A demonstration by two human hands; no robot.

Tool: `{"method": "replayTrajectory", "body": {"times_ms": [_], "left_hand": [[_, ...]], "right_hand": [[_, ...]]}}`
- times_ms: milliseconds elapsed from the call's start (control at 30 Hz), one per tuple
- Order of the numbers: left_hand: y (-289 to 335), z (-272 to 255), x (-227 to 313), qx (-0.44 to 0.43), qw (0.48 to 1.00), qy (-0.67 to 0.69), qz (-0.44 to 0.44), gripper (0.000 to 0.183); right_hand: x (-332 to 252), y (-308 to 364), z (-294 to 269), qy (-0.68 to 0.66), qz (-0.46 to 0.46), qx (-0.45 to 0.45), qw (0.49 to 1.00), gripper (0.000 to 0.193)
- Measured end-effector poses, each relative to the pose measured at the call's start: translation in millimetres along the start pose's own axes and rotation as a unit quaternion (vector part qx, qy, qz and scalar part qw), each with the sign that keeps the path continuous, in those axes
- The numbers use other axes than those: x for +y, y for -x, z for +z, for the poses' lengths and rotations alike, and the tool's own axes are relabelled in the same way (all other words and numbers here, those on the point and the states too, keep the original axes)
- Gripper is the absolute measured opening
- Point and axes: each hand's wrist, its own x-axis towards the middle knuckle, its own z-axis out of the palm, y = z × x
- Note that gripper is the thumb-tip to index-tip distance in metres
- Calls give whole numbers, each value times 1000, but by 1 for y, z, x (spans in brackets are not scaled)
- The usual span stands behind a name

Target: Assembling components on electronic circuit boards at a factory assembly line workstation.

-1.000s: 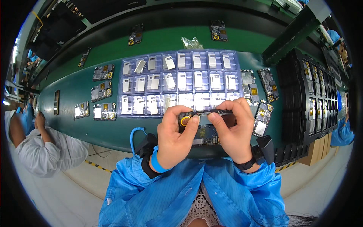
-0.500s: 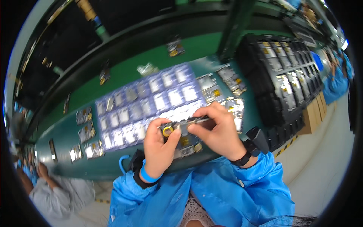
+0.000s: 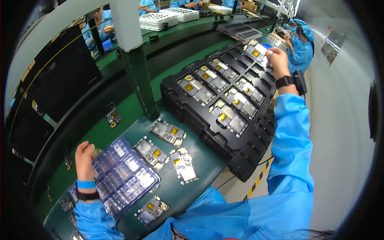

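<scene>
My right hand (image 3: 278,63) reaches out over the far end of a black compartment tray (image 3: 182,106). It pinches a phone circuit board (image 3: 257,52) by one end, tilted above the slots. Several similar boards with yellow patches, such as one circuit board (image 3: 231,119), lie in the tray's compartments; other slots are bare. On the left, my left hand (image 3: 85,160) hovers beside a clear bluish blister tray (image 3: 120,154). Its fingers are curled in, and nothing shows between them. Small silvery pieces sit in the blister tray's pockets.
Loose boards lie on the green table, among them one board (image 3: 168,132) and a nearer board (image 3: 152,210). A green post (image 3: 140,84) stands between the blister tray and the black tray. White stacked trays (image 3: 158,21) and co-workers in blue are beyond.
My view has swung to the right. Both hands were together on a board above the blister tray; now they are far apart, the right one holding a board over the black tray.
</scene>
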Motion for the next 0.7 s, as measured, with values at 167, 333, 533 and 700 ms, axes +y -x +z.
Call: {"method": "replayTrajectory", "body": {"times_ms": [167, 333, 533, 700], "left_hand": [[-97, 31, -46, 74, 966, -247, 13, 49], [-108, 87, -33, 160, 894, -404, -110, 70], [-99, 121, -25, 193, 837, -495, -132, 71], [-112, 127, -27, 130, 846, -503, -122, 66]], "right_hand": [[76, -44, 71, 94, 44, -18, 994, 26], [98, -53, 112, 135, 63, -5, 989, 28], [101, -31, 124, 322, -59, 17, 945, 21], [97, -15, 118, 415, -219, 0, 883, 19]]}}
